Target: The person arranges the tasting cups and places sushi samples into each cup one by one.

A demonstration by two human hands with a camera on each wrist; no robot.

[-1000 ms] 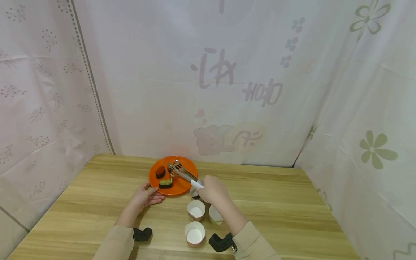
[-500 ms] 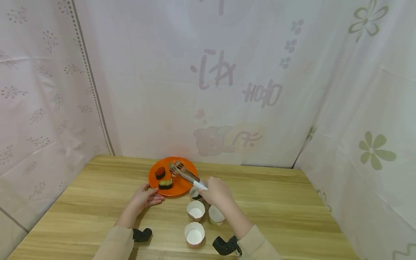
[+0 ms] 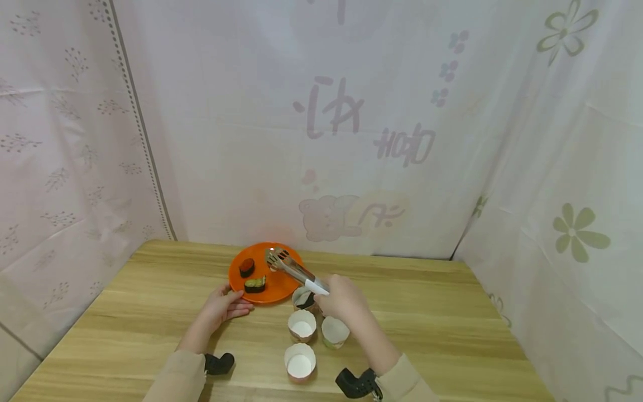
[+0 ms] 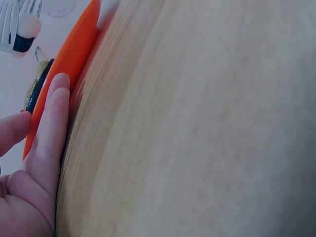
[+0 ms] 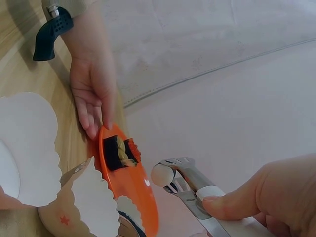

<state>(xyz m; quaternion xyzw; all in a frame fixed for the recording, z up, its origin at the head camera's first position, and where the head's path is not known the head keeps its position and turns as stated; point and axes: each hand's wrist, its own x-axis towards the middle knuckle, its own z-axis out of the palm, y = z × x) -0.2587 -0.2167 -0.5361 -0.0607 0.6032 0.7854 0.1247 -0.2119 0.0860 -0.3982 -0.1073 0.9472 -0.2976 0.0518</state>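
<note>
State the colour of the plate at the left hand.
The plate is bright orange, best seen in the head view.

Left-hand grip (image 4: 39,173) has the orange plate (image 4: 75,47) pinched at the edge, pretty straight fingers (image 4: 52,121) along the underside, thumb (image 4: 14,132) right by a dark-wrapped sushi piece (image 4: 40,85). Metal tines (image 4: 7,24) show top left with a white-and-black bit (image 4: 28,27), and wood counter (image 4: 173,123) fills most of the view.

The left wrist view cuts off the tongs (image 4: 9,24).
</note>
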